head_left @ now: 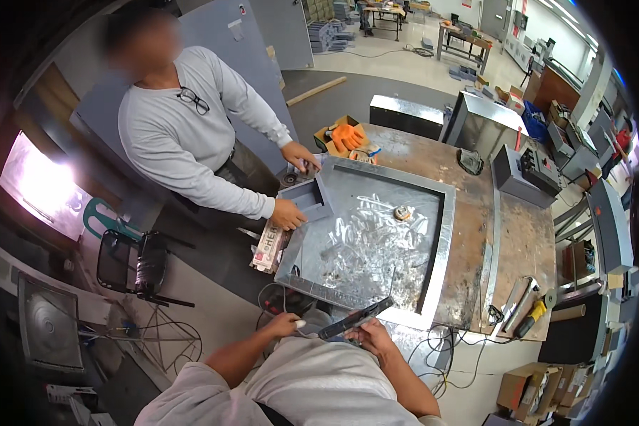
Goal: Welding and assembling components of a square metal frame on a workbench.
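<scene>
Close to my body, my right hand (373, 336) grips a dark, flat, tablet-like device (355, 318), seen nearly edge-on. My left hand (284, 325) is closed on a thin pale cable (312, 334) with a small white piece at the thumb; the exact grip is partly hidden. Just beyond both hands lies a metal tray (444, 238) with a raised rim and a scuffed, shiny floor. A small round roll (402, 213) sits inside it. Across the tray's left corner, a co-worker's two hands (288, 213) hold a small grey open metal box (309, 200).
The tray rests on a worn wooden workbench (468, 184). An angle grinder (536, 316) lies at its right front, with loose black cables (444, 348) hanging below. Orange gloves (346, 136) fill a carton at the back. A chair (131, 263) stands at left.
</scene>
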Tool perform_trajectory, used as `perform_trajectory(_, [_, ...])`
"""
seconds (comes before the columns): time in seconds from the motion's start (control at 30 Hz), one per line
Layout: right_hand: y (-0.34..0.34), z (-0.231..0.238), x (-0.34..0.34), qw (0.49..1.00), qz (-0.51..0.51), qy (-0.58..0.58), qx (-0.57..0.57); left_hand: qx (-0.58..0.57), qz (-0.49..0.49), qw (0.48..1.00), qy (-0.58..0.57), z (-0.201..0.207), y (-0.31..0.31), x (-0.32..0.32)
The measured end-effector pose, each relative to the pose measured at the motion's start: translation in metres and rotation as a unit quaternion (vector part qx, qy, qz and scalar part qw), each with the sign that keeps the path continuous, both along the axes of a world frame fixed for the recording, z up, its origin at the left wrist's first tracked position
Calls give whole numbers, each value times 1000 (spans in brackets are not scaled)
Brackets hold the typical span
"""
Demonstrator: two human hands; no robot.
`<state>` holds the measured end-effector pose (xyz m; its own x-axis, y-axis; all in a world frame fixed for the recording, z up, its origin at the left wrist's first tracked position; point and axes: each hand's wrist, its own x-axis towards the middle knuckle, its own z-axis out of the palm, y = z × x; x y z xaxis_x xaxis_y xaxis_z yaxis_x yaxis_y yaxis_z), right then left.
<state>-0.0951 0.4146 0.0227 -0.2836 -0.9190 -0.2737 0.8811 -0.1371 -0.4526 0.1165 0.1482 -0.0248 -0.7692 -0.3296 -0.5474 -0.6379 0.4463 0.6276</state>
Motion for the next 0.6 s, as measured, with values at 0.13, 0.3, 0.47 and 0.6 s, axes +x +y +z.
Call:
perform_trajectory(0.13, [-1,3,5,999,20,-24,3,-48,-166,981,-84,-23,-11,19])
perform_trajectory(0.3, [-13,1,8,999,26,-41,-12,-48,1,999,15,14,-5,-5])
perform_trajectory(0.47, [-20,-3,8,999,34,-42,-2,-15,106,984,144,64,-34,-80])
perform_trajectory(0.6, [-21,6,8,998,9,-67,-11,-76,-82,979,170,70,-30,-92])
